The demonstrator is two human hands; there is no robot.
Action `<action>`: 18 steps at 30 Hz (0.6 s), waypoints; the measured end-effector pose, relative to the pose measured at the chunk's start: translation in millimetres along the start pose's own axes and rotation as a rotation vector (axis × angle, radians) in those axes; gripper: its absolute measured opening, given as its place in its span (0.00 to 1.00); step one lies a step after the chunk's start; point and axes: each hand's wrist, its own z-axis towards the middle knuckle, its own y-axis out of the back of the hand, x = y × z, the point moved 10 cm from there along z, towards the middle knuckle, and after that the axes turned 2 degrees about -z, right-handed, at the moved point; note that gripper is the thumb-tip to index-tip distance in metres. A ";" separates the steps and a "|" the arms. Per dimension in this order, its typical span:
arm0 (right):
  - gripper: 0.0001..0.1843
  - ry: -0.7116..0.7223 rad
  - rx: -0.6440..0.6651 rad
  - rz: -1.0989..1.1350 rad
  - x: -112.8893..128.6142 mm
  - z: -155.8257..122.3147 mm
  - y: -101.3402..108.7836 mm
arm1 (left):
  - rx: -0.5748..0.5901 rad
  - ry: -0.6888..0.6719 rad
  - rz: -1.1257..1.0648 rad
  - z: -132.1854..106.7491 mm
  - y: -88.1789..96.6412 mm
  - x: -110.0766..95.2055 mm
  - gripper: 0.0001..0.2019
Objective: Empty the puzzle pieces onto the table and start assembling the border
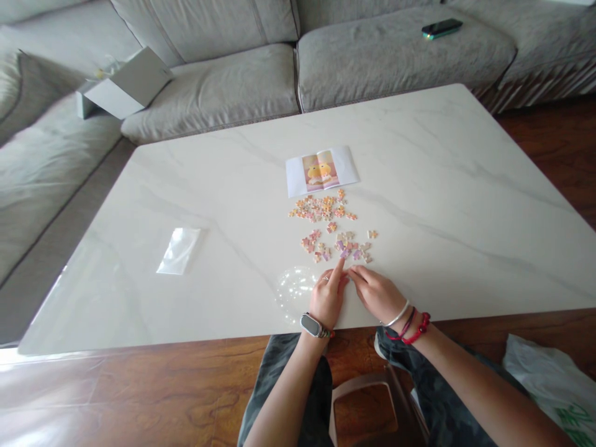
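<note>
My left hand (pixel 327 298) rests low over the table's near side, index finger stretched toward a purple puzzle piece (pixel 345 252). Its other fingers are curled, and whatever they hold is hidden. Close beside it, almost touching, my right hand (pixel 376 294) has thumb and fingers pinched together; anything between them is too small to make out. Just beyond the fingertips lie loose pink and purple puzzle pieces (pixel 309 241). Farther back is a denser pile of orange and pink puzzle pieces (pixel 316 208). One pale puzzle piece (pixel 372 234) sits apart on the right.
A creased picture sheet (pixel 321 170) with yellow figures lies behind the pile on the white marbled table (pixel 223 186). A clear plastic bag (pixel 179 251) is at left. Grey sofa (pixel 223 87) behind holds a grey box (pixel 128 84) and a phone (pixel 441 28). A stool (pixel 365 388) stands below.
</note>
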 end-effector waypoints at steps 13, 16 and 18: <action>0.20 -0.040 -0.018 0.156 -19.7 0.0 6.6 | -0.016 0.128 0.056 1.5 0.4 7.5 0.26; 0.17 -0.075 -0.005 0.070 -23.4 -1.3 6.3 | 0.001 0.138 0.034 6.4 -2.0 9.0 0.28; 0.15 -0.099 0.014 0.016 -24.2 -0.5 5.5 | 0.020 0.138 0.039 10.2 -4.6 9.0 0.28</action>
